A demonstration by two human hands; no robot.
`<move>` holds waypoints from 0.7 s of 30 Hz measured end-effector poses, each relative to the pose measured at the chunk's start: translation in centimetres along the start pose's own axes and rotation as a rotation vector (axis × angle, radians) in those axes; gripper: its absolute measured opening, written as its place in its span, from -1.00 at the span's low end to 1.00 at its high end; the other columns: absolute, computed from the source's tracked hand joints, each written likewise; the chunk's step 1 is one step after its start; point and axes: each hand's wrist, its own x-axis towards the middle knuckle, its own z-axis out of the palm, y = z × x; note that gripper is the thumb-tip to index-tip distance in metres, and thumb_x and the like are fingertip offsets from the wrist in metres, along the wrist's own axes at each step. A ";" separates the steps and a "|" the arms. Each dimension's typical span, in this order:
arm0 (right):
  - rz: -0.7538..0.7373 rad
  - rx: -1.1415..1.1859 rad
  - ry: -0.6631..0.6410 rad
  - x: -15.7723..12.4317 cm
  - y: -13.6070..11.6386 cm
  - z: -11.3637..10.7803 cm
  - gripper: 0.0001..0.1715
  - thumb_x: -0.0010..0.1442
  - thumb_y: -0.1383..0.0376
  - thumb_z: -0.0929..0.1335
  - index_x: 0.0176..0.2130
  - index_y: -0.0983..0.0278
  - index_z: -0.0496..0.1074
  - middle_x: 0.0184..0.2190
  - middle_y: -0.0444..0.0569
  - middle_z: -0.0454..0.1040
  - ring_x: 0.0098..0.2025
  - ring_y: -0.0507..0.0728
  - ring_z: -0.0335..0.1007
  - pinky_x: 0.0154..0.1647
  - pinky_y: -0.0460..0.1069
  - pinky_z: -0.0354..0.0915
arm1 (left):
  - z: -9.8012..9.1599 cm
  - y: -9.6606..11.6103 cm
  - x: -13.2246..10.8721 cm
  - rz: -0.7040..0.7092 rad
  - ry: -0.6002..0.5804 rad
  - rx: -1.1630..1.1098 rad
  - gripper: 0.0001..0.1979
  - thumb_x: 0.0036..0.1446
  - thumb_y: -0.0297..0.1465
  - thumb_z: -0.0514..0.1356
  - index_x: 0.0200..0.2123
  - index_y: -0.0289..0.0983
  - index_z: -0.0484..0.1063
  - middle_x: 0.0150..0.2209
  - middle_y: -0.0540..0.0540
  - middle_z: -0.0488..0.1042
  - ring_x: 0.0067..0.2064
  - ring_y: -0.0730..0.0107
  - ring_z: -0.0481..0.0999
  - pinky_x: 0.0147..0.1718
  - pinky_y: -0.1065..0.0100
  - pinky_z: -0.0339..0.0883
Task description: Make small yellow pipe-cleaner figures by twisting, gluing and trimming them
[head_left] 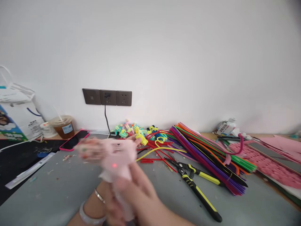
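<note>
My right hand [138,191] is wrapped round the handle of a pink gun-shaped device [119,153] with a lit red dot; its front end points left and is blurred. My left arm, with a bangle and a bracelet at the wrist, passes behind the device. Beyond it, fingertips of my left hand [133,137] are closed on a small yellow fuzzy piece [142,140]. The device hides most of that hand. A curled yellow stem [162,148] lies just to the right, among red stems [162,155].
Black-and-yellow pliers [199,191] lie open at the right, beside a bundle of coloured stems [202,150]. Small fuzzy figures [125,128] are heaped by the wall. At the left are a phone [75,140] and a drink cup [64,127]. Pink sheets [282,146] lie far right.
</note>
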 end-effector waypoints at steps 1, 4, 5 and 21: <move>0.024 -0.067 0.010 1.1 0.4 1.3 -0.32 -0.14 -0.06 0.48 -0.24 0.12 0.05 -0.70 -0.37 0.22 -0.76 -0.04 0.03 -0.72 -0.14 0.08 | 0.0 -0.1 -0.2 0.007 0.003 0.013 -0.77 -0.13 -0.29 0.44 -0.41 -0.28 0.58 -0.40 -0.05 0.56 -0.32 0.33 0.49 -0.26 0.31 0.35; 0.035 -0.354 0.054 4.6 1.8 4.0 -0.44 -0.06 0.07 0.44 -0.30 0.12 0.00 -0.65 -0.36 0.18 -0.68 -0.01 0.10 -0.66 -0.13 0.14 | 0.0 -0.7 -0.4 -0.029 -0.004 0.043 -0.73 -0.14 -0.27 0.45 -0.38 -0.31 0.59 -0.41 -0.05 0.56 -0.38 0.42 0.47 -0.26 0.35 0.38; 0.008 -0.517 0.047 5.7 2.3 4.6 -0.47 -0.06 0.11 0.43 -0.29 0.13 0.01 -0.61 -0.34 0.19 -0.66 0.00 0.13 -0.65 -0.12 0.14 | 0.0 -0.9 -0.4 -0.047 -0.006 0.059 -0.70 -0.15 -0.27 0.45 -0.35 -0.32 0.59 -0.40 -0.06 0.57 -0.39 0.43 0.47 -0.25 0.35 0.39; 0.281 -1.602 -0.134 10.0 8.3 5.8 -0.34 0.10 0.17 0.32 0.14 0.40 0.28 0.21 0.17 0.36 0.04 0.31 0.43 -0.17 0.17 0.38 | 1.1 -1.3 -1.0 -0.150 -0.042 0.097 -0.67 -0.20 -0.25 0.48 -0.35 -0.32 0.62 -0.45 -0.06 0.56 -0.46 0.48 0.45 -0.34 0.39 0.42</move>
